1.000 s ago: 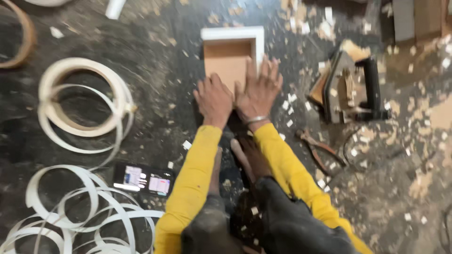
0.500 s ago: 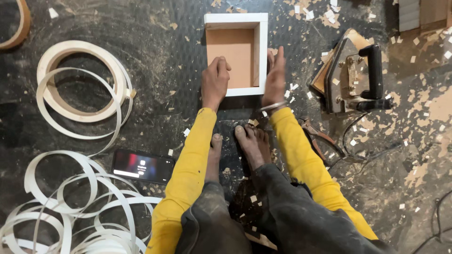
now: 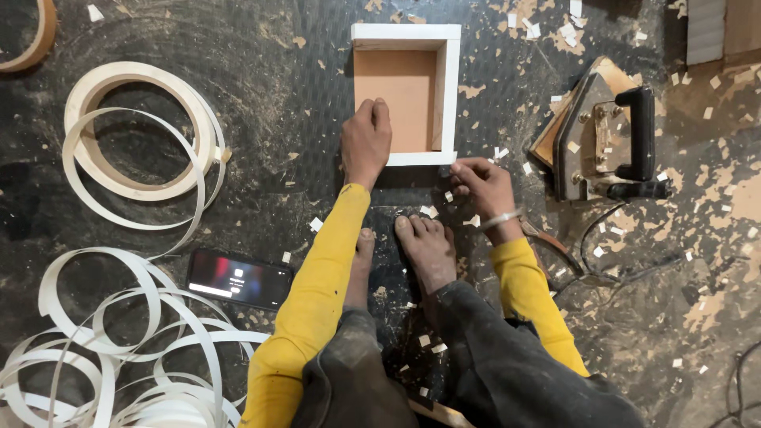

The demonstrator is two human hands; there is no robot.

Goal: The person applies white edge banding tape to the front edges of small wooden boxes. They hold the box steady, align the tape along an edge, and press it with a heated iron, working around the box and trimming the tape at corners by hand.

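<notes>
At far left, coils of white edge-banding strip point(image 3: 135, 131) lie on the dark floor point(image 3: 277, 95), with a looser tangle of the same strip point(image 3: 119, 349) nearer the person. Just right of that tangle, a phone point(image 3: 240, 279) lies flat, screen lit. At centre, a small square open box point(image 3: 406, 91) with white edges and a brown inner panel rests on the floor ahead of the person's bare feet point(image 3: 424, 250). The left hand point(image 3: 366, 141) lies on the box's near-left corner, fingers point(image 3: 379, 111) curled over the edge into the inside. The right hand point(image 3: 485, 184) is at the near-right corner, fingers pinched narrow at the white edge; what they hold cannot be told. Further right, an old dark flat iron point(image 3: 606, 139) rests on a wooden piece, well apart from the box. Pale chips are scattered about.
</notes>
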